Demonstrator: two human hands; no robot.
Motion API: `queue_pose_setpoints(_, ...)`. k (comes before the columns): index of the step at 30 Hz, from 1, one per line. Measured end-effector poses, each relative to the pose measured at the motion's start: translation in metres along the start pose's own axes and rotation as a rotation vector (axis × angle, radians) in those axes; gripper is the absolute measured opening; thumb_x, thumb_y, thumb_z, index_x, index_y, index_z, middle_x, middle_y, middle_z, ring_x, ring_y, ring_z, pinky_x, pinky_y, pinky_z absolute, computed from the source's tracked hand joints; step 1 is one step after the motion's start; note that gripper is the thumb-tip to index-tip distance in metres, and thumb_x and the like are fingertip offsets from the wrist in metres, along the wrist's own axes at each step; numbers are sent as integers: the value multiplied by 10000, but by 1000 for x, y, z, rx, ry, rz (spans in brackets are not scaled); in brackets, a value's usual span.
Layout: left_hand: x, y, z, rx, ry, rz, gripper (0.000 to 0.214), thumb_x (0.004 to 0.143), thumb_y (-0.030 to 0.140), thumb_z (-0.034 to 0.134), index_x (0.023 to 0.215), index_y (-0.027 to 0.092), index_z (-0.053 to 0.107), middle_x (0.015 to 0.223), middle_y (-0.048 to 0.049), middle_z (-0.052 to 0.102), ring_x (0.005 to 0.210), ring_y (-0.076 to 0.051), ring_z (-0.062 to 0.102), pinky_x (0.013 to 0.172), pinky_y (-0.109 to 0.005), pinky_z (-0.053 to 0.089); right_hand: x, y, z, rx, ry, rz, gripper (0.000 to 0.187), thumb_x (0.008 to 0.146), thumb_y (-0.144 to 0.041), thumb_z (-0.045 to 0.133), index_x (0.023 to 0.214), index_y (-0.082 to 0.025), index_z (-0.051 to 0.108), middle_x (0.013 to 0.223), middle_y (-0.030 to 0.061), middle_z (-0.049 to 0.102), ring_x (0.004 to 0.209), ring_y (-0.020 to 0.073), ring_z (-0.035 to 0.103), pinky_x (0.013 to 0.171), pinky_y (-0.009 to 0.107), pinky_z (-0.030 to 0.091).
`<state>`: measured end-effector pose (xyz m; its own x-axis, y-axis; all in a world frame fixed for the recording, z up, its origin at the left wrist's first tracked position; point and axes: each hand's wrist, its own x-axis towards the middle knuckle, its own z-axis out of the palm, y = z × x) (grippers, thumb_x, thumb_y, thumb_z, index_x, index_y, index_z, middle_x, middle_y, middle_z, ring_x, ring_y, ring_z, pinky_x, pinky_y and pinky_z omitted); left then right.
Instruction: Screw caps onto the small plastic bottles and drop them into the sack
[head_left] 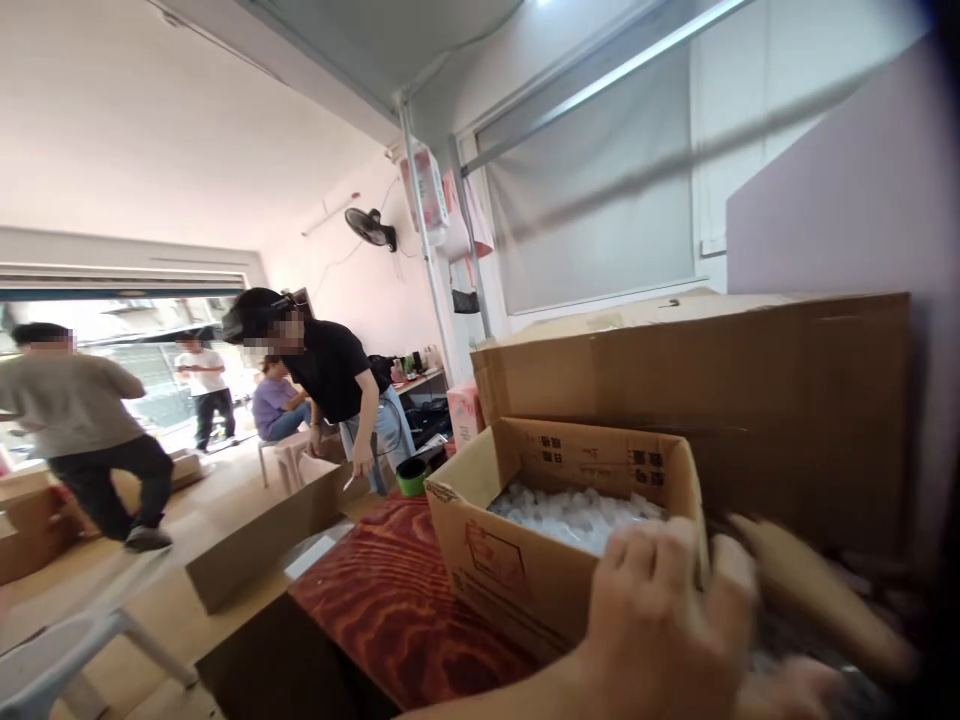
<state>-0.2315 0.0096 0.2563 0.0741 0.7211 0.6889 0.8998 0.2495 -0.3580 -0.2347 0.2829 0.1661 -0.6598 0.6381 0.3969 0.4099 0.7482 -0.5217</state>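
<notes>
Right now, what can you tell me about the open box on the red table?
The box looks like brown cardboard, open at the top. Dark characters mark an inner wall; framed print marks the outside. Whitish, translucent pieces lie inside, below the rim. It sits upright on the red table, and the left hand grips its rim at the near right corner.

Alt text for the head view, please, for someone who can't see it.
A left hand grips the rim of an open cardboard box of small translucent pieces on a red table. A larger carton stands behind; at left, a person in a black top bends over.
</notes>
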Motion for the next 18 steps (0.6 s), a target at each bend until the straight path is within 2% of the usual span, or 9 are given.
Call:
queue_pose_setpoints(2, -1, -21, 4, -4, 121, 1, 532, 876, 572, 570, 1177, 134, 574, 898, -69, 614, 785, -222, 575, 671, -374, 465, 5, -16, 14, -41, -66, -95, 108, 754, -220, 542, 734, -267, 637, 1018, 190, 690, 918, 240, 656, 847, 342, 453)
queue_pose_setpoints(5, -14, -39, 1, -24, 252, -29, 325, 847, 493, 598, 838, 168, 586, 668, -11, 531, 634, -188, 520, 560, -351, 355, -3, -36, 24, -121, -82, -145, 199, 818, -183, 463, 800, -264, 644, 1017, 219, 665, 914, 301, 640, 827, 394, 458)
queue_pose_setpoints(7, -28, -48, -6, -52, 307, -62, 252, 827, 385, 579, 690, 190, 498, 629, -9, 497, 610, -184, 496, 566, -353, 331, -18, -50, 26, -156, -97, -190, 262, 831, -155, 445, 967, -219, 661, 1100, 207, 647, 1009, 314, 614, 878, 401, 453)
queue_pose_setpoints(9, -44, -57, -17, -65, 312, -113, 179, 791, 269, 579, 670, 190, 473, 614, -11, 472, 616, -189, 479, 593, -355, 334, -32, -65, 24, -177, -127, -241, 362, 845, -145, 457, 1170, -163, 613, 1218, 180, 612, 1102, 291, 577, 924, 377, 447)
queue_pose_setpoints(11, -58, -66, -26, -83, 294, -133, 165, 787, 230, 571, 674, 193, 456, 612, -9, 452, 613, -190, 451, 599, -351, 326, -39, -79, 21, -196, -164, -286, 416, 868, -129, 461, 1271, -155, 560, 1284, 145, 582, 1154, 252, 544, 960, 343, 435)
queue_pose_setpoints(13, -66, -74, -31, -80, 290, -132, 159, 790, 195, 584, 694, 192, 458, 616, -3, 447, 608, -180, 431, 608, -340, 334, -33, -88, 18, -227, -205, -317, 341, 908, -123, 458, 1219, -171, 592, 1254, 110, 595, 1164, 232, 529, 986, 357, 421)
queue_pose_setpoints(15, -67, -78, -31, -74, 273, -120, 205, 782, 161, 621, 683, 194, 444, 605, 12, 428, 592, -162, 412, 611, -323, 335, -17, -92, 17, -271, -246, -318, 215, 954, -189, 502, 1131, -162, 621, 1217, 94, 600, 1178, 247, 520, 994, 429, 422)
queue_pose_setpoints(18, -61, -77, -23, -77, 333, -119, 275, 763, 131, 650, 641, 200, 414, 570, 38, 369, 550, -139, 368, 597, -305, 312, 12, -89, 22, -329, -333, -333, 262, 956, -329, 587, 1164, -171, 606, 1241, 86, 581, 1165, 261, 536, 975, 488, 447)
